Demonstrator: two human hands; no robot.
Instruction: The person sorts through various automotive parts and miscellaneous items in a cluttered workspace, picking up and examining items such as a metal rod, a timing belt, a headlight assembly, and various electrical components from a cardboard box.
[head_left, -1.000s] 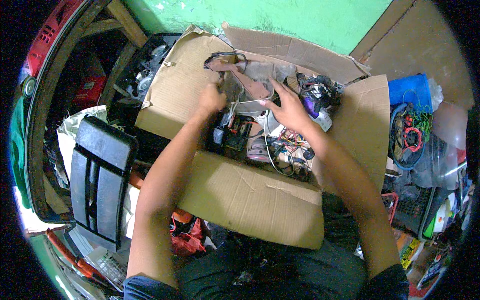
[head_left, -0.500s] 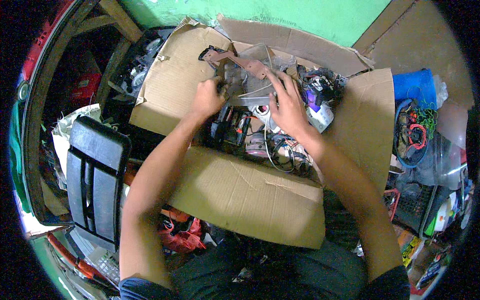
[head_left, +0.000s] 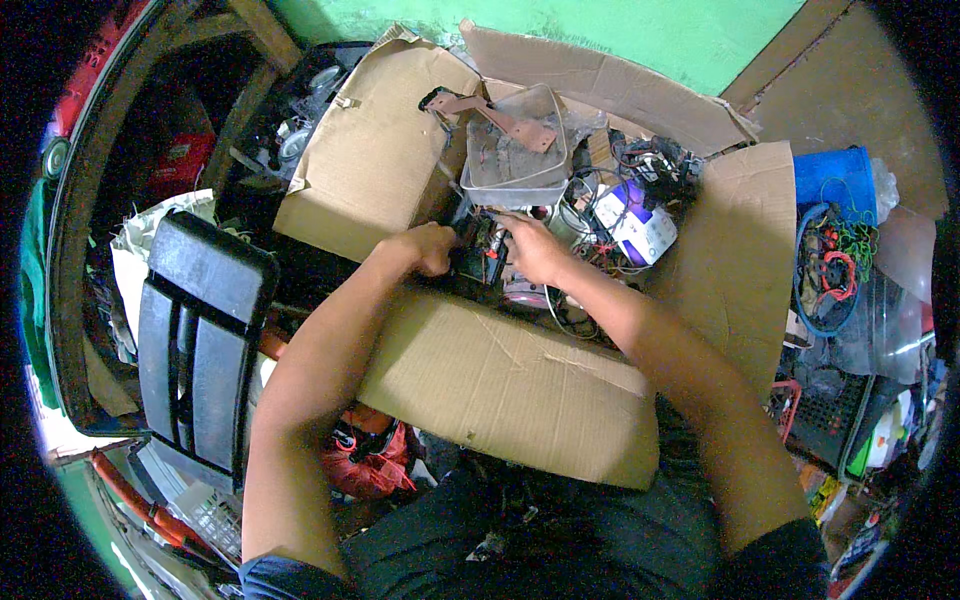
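Observation:
An open cardboard box (head_left: 500, 390) full of electrical odds and ends lies before me. My left hand (head_left: 425, 248) is closed at its left inner side, its fingertips hidden at a dark object. Beside it, my right hand (head_left: 535, 250) has its thumb and fingers drawn together at a black object with an orange-red detail (head_left: 490, 248); the fingers partly cover it. Just beyond the hands rests a clear plastic container (head_left: 512, 192). A brown flat metal bracket (head_left: 530, 133) lies across its top, apart from both hands.
White and purple carton (head_left: 635, 225) and tangled black cables (head_left: 655, 165) fill the box's right side. A black plastic panel (head_left: 205, 345) stands at left. Blue bucket (head_left: 838, 178), a round tub of wires (head_left: 830, 265) and a black crate (head_left: 825, 420) stand at right.
Both hands have come off the clear container and bracket and moved nearer me, down into the box. My right hand's spread fingers have drawn together. The container now sits without a hand on it.

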